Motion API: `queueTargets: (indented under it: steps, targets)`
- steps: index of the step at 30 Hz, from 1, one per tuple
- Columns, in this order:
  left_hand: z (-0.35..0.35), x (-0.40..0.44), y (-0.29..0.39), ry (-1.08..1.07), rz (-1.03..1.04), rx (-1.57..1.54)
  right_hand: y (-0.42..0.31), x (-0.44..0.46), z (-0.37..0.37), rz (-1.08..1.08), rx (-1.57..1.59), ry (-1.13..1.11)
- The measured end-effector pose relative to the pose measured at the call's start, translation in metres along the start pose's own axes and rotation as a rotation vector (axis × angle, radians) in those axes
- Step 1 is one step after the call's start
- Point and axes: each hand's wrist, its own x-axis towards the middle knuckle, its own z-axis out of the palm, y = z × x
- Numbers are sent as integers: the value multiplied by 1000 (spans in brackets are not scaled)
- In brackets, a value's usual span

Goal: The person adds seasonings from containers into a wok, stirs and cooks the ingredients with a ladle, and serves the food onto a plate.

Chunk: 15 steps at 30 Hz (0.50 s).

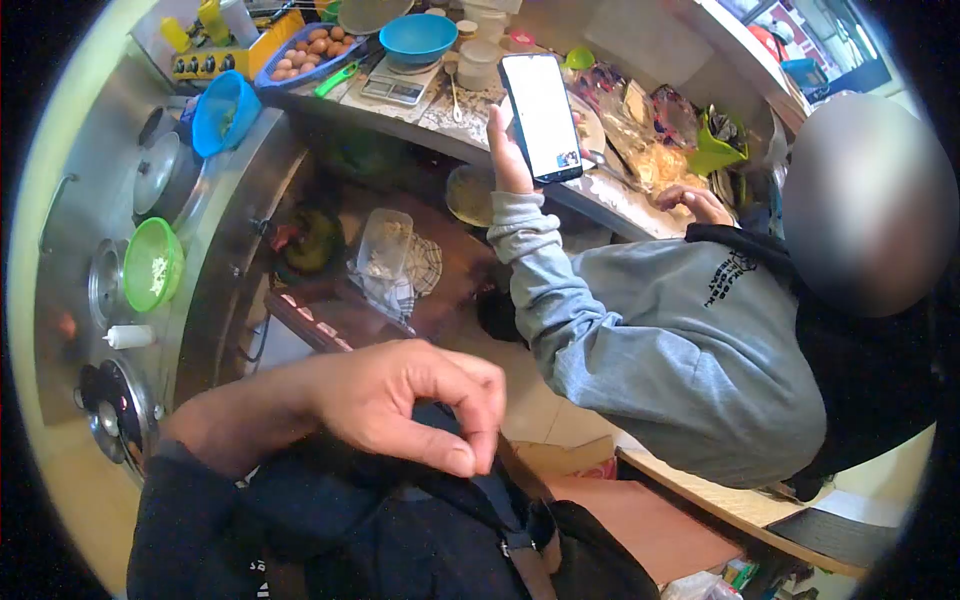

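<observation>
My left hand is raised in front of my dark clothing, reaching in from the lower left. Its fingers are curled and the thumb meets them, with nothing visible between. No object touches it. My right hand is out of view. Beside me on the right, a co-worker in a grey sleeve holds up a smartphone with a bright white screen. That person's other hand is over the counter's edge.
On the counter are a kitchen scale, a blue bowl and a basket of eggs. Along the left steel surface stand a green bowl, a blue basin, a squeeze bottle and lidded pots. A plastic container sits lower down.
</observation>
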Motion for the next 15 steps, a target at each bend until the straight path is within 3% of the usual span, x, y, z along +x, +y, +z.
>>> queueTargets:
  steps: [3,5,6,10,12,13,15]
  targets:
    - [-1,-39,-10,-22,-59,10,-5,-15,-4,-76,-137,13]
    - [-2,-65,-19,-5,-76,30,2,-111,-46,-39,-130,-112]
    - [-3,-78,-22,-42,-86,86,8,-171,-77,49,-144,-261]
    - [6,-137,-28,-98,-224,273,52,-387,-179,735,-405,-1209]
    - [11,-160,-32,-51,-255,424,50,-426,-209,916,-441,-1383]
    - [13,-170,-33,0,-287,563,56,-442,-217,932,-444,-1372]
    - [14,-187,-34,32,-342,523,89,-478,-227,898,-445,-1347]
